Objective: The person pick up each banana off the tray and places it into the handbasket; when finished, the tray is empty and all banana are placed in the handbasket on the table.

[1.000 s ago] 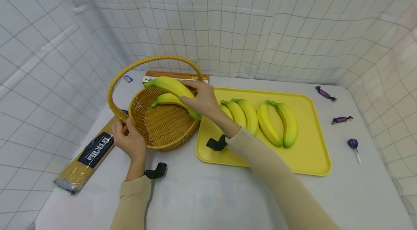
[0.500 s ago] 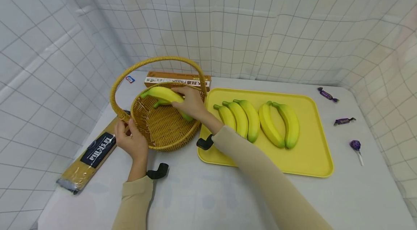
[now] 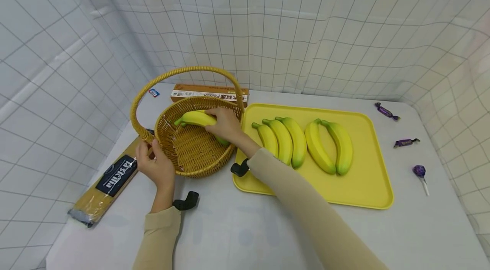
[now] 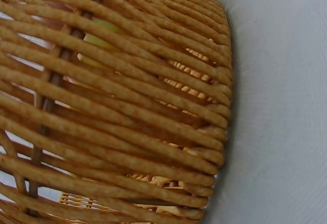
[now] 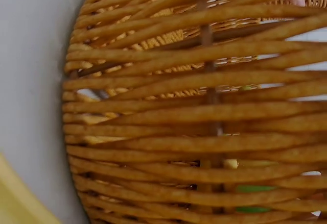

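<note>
Golden contents show in a long, dark-labelled packet [image 3: 101, 189] on the table at the eight o'clock of the wicker basket [image 3: 203, 170]. Next comes the left hand [image 3: 157, 168], thumb and forefinger seemingly pinching the foot of the handle [image 3: 183, 70] at the basket's nine o'clock; the other fingers are hard to make out. Behind, at twelve to one o'clock, lies a pasta box [image 3: 208, 93]. The right hand [image 3: 226, 125] reaches in at two o'clock, fingers curled round a banana [image 3: 196, 118] low inside the basket, its stem toward ten o'clock. From under it pokes the stem of a second banana [image 3: 184, 125]. At three o'clock of the basket, the yellow tray [image 3: 367, 176] bears five more bananas [image 3: 318, 146]; beyond its right edge, between two and four o'clock, lie two wrapped sweets [image 3: 386, 111] and a lollipop [image 3: 420, 171].

By my judgement the filling is in its early part: one banana in, one being placed but not released, five left.
</note>
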Demonstrator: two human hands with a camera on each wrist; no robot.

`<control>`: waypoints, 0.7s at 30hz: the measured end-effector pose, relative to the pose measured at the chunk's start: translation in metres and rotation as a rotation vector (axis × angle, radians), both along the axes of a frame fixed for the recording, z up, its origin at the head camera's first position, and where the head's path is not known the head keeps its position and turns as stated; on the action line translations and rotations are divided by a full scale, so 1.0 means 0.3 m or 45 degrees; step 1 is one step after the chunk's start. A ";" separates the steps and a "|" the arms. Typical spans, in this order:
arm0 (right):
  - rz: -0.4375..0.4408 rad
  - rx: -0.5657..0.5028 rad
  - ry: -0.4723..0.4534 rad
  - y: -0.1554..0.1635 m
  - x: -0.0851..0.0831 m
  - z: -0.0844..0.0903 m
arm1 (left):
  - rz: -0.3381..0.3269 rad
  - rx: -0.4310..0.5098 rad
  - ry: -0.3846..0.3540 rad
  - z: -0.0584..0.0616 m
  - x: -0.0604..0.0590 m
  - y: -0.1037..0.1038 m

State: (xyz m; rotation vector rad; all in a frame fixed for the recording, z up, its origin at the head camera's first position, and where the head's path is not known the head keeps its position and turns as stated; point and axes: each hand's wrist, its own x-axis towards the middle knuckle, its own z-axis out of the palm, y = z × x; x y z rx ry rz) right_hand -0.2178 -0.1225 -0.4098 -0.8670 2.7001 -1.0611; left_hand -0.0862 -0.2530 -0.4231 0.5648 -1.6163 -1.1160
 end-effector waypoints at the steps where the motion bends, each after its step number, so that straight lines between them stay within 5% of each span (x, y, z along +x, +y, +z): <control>1: -0.002 0.011 -0.001 0.000 0.000 -0.001 | -0.004 -0.004 0.006 0.001 0.000 0.000; 21: -0.035 0.261 -0.013 -0.012 -0.004 -0.015 | -0.049 -0.024 0.065 0.005 0.002 0.000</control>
